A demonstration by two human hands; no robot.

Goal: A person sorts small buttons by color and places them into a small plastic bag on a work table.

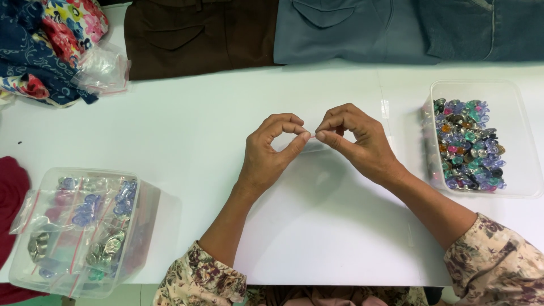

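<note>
Clear tub (34, 272) of bagged buttons sits at our left on the white surface (187, 119). Left hand (269, 153) and right hand (357, 141) pinch a small clear bag (317, 144) at its mouth, fingers clamped on it. Loose-button tub (521, 141) lies right; we judge the thin film could slip if our grip eases.

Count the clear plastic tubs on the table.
2: one tub of loose coloured pieces at right, one tub stuffed with small bags at lower left. None seem hidden.
</note>
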